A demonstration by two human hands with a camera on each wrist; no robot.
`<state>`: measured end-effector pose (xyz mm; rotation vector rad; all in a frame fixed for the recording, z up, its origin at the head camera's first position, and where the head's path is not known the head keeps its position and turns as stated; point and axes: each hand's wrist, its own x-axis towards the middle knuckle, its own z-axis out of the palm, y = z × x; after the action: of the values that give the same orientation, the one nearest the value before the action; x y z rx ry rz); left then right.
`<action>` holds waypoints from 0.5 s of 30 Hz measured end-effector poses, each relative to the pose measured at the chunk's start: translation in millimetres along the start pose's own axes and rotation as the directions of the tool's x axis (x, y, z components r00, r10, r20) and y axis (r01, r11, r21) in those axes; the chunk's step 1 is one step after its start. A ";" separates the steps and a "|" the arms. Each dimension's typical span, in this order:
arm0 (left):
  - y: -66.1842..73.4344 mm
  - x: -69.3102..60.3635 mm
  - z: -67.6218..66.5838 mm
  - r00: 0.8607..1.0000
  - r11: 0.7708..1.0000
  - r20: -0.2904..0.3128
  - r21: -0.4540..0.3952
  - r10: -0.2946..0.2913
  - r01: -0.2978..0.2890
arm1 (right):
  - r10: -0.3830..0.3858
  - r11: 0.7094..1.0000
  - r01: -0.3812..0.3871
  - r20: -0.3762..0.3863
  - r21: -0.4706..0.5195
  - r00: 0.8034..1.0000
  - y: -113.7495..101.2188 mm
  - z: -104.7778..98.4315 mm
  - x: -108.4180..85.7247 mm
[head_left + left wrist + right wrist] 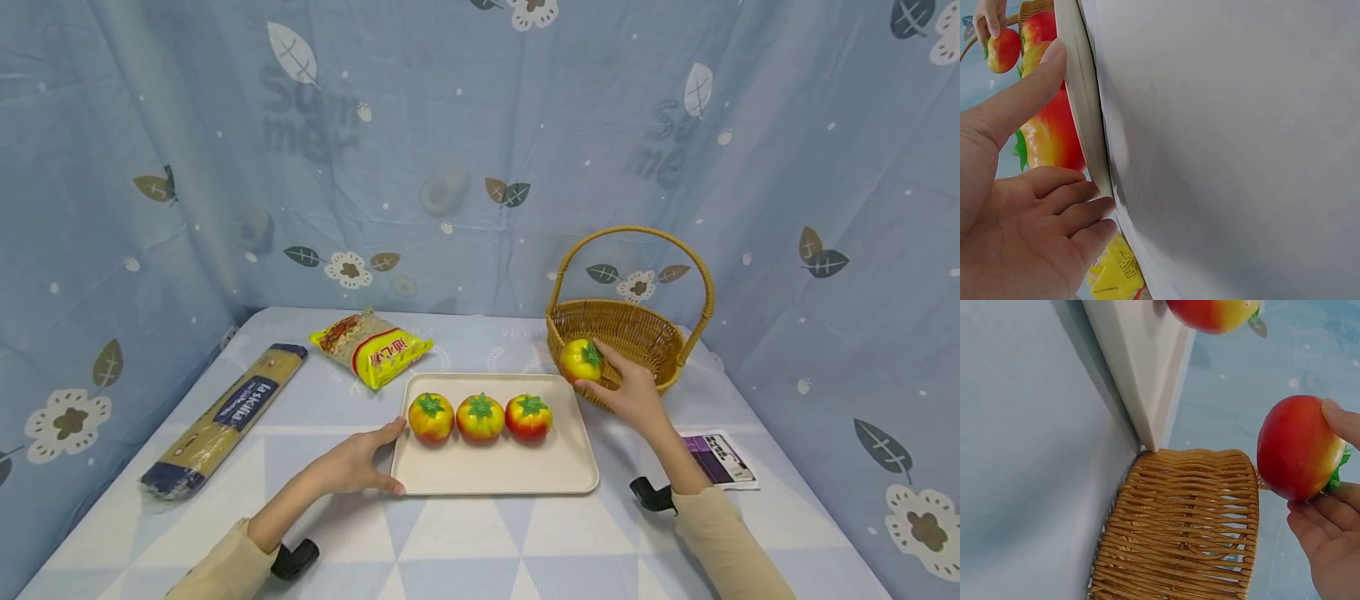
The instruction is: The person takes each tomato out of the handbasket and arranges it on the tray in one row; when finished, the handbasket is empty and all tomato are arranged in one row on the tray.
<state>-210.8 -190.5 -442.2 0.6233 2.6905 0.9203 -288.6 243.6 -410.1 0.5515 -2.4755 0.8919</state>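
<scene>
My right hand [632, 392] grips a red and yellow tomato [581, 361] with a green leafy top, thumb on one side and fingers on the other. In the right wrist view the held tomato [1300, 448] hangs beside the rim of the wicker basket [1179, 519]. My left hand [358, 462] touches the left edge of a cream tray [495, 477], its fingers and thumb spread along the rim. Three similar tomatoes stand in a row on the tray: a left one [431, 417], a middle one [480, 417] and a right one [528, 417].
The basket's tall handle [637, 229] arches up at the back right. A yellow food packet [372, 346] lies behind the tray. A long pasta pack [228, 417] is at the left. A purple and white packet [718, 460] lies partly behind the right forearm.
</scene>
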 end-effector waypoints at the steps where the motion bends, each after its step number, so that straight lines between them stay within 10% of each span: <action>1: 0.1 0.0 -0.2 1.000 1.000 0.001 0.001 0.001 -0.001 | -0.003 1.000 0.003 0.009 0.002 1.000 -0.2 0.2 -1.2; 15: 1.1 -0.2 -0.4 1.000 1.000 -0.004 0.014 -0.014 0.014 | -0.002 1.000 -0.001 0.127 0.022 0.992 3.3 3.2 -16.5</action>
<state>-210.4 -190.0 -441.2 0.6046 2.7035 0.9015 -277.6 247.3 -422.7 0.6343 -2.5815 0.9108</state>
